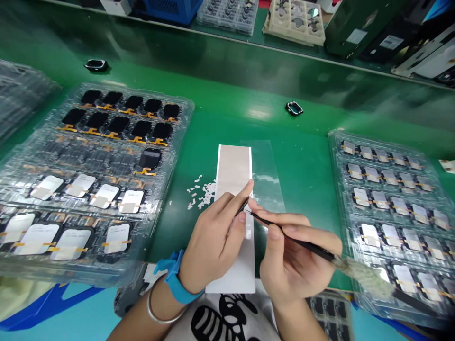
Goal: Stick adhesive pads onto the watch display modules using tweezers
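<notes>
My left hand (216,232), with a blue band and a bangle at the wrist, pinches a thin dark-edged piece (242,207). It looks like a small watch screen seen edge-on, mostly hidden by the fingers. Black tweezers (302,242) with a wrapped handle lie in the grip of my right hand (298,260). Their tip reaches the piece near my left fingertips. Both hands are above a long strip of white-edged backing paper (233,163). Small pale cut-outs (206,194) lie scattered left of the strip, and a clear film sheet (266,161) is on its right.
A clear tray (183,105) of black and white-backed screens stands left; another tray (337,142) of screens stands right. Two watch cases, one left (95,65) and one right (294,108), lie toward the back. A shelf (249,54) with boxes and trays crosses behind.
</notes>
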{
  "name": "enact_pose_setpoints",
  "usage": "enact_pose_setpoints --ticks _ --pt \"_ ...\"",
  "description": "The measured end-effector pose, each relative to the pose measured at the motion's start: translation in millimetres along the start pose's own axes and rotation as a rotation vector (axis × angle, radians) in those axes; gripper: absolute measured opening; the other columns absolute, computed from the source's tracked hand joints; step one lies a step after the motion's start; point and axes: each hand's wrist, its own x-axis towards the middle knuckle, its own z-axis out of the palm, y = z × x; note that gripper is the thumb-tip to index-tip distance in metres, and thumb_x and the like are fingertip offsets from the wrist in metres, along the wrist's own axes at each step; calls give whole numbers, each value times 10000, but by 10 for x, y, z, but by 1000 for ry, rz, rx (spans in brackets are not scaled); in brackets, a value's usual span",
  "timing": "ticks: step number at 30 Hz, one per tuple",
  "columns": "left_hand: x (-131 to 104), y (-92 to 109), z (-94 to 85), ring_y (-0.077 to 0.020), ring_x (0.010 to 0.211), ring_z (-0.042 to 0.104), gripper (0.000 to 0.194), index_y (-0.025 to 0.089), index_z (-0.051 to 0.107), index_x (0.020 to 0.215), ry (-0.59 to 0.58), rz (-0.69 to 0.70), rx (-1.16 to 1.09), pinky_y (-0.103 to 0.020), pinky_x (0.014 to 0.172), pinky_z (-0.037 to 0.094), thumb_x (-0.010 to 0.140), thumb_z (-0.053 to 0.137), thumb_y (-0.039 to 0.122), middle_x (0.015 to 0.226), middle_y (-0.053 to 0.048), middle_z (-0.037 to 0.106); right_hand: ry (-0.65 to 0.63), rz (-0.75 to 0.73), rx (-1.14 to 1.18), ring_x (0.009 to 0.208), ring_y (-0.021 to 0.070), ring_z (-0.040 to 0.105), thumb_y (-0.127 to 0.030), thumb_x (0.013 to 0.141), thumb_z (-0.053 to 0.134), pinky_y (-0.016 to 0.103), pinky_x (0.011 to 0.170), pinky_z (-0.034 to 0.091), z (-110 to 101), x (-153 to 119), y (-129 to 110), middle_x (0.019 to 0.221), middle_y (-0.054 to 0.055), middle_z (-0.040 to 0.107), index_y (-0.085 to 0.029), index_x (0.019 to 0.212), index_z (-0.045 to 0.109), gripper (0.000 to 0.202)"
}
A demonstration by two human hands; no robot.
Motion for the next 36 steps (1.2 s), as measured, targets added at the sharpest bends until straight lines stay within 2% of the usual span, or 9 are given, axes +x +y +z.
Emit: enact_pose_setpoints --ticks 27,32,36 --pt "-18 -10 -11 -204 862 579 507 166 383 1532 4 -20 9 -361 765 474 1028 340 200 956 -66 605 3 -19 -21 983 230 748 186 753 540 415 826 694 3 -21 21 1006 67 703 -135 1084 532 461" --pt "-9 0 -6 -209 869 576 525 157 378 1534 -5 -19 0 -365 764 476 1011 344 190 981 -77 614 -9 -16 -20 969 234 748 184 744 527 452 847 688 13 -21 22 1000 72 714 -126 1057 547 441" --pt "-14 11 -16 -202 850 578 525 154 378 1534 5 -9 5 -356 750 477 1011 339 188 967 -73 613 2 -21 -33 976 233 750 182 743 528 423 827 692 16 -7 13 999 70 716 -138 1061 553 451"
